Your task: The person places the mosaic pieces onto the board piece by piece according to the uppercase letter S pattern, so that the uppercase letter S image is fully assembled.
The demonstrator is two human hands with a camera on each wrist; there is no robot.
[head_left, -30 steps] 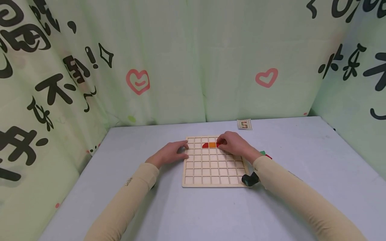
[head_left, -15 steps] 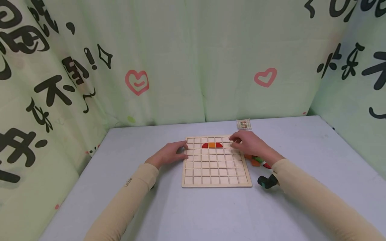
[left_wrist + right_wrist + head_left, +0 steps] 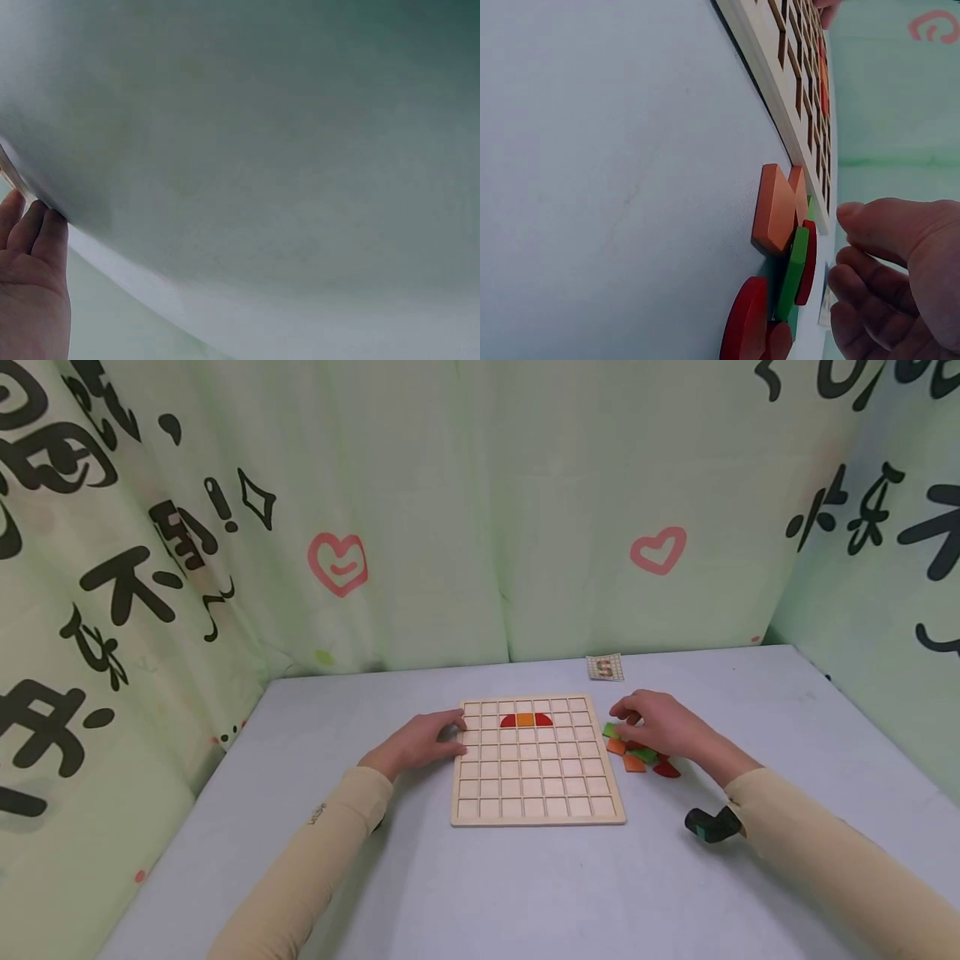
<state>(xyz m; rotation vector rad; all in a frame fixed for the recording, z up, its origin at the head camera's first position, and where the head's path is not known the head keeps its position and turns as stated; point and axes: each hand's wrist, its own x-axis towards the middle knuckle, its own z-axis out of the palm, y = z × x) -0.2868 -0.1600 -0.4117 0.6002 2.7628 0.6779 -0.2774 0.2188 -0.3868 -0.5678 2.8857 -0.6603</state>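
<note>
A wooden grid board (image 3: 536, 770) lies on the table. In one of its upper rows sits an orange square (image 3: 525, 720) between a left red rounded piece (image 3: 507, 721) and a right red rounded piece (image 3: 543, 720). My left hand (image 3: 420, 742) rests at the board's left edge, fingers and thumb spread apart and touching it. Over the loose pieces right of the board hovers my right hand (image 3: 658, 723), fingers loosely bent, nothing seen between them. Among those pieces are an orange one (image 3: 775, 208), a green one (image 3: 793, 274) and a red one (image 3: 744, 322), partly overlapping.
A small patterned card (image 3: 604, 667) lies near the back edge of the white table (image 3: 360, 710). Behind stands a pale green curtain (image 3: 495, 527) with hearts and black lettering. A black device (image 3: 712, 825) is on the right wrist.
My right hand has let go of the right red piece, which stays in the grid, and moved right to above the loose pieces. My left hand keeps its place at the board's edge.
</note>
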